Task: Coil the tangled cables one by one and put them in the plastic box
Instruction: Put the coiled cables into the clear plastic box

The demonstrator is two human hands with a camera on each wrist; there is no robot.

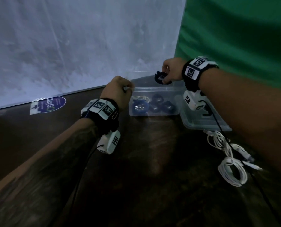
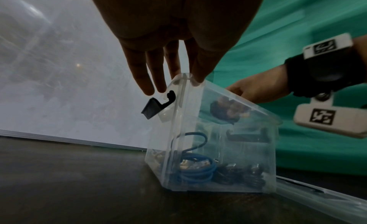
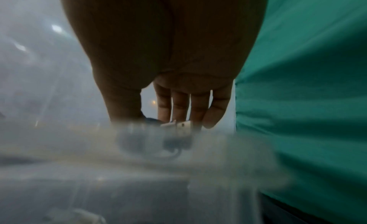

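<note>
Dark wood tabletop (image 1: 153, 161) is filling the lower part of the head view, backed by a whitish plastic sheet (image 1: 71, 46) and a green cloth (image 1: 243, 38). Sitting near the far edge of it is the clear plastic box (image 1: 154, 113), open on top, with its lid (image 1: 207, 123) lying flat just to the right and touching it. A bundle of white cables (image 1: 231, 169) is lying loose on the table in front of the lid, partly coiled, partly still tangled. Inside the box a blue coiled cable (image 1: 139, 106) is resting at the left, two dark coils (image 1: 161, 105) are lying beside it, and a small white coil is sitting behind the blue one. The left hand (image 1: 118, 94) is pinching the box's left rim, thumb and fingers closing on the corner near the black latch (image 2: 152, 109). The right hand (image 1: 172, 69) is hovering above the box's far right corner, gripping a small dark coiled cable (image 1: 161, 78) between thumb and fingers; the right wrist view is showing a pale connector (image 3: 178, 125) at the fingertips (image 3: 212, 119), though the rest is blurring out.
</note>
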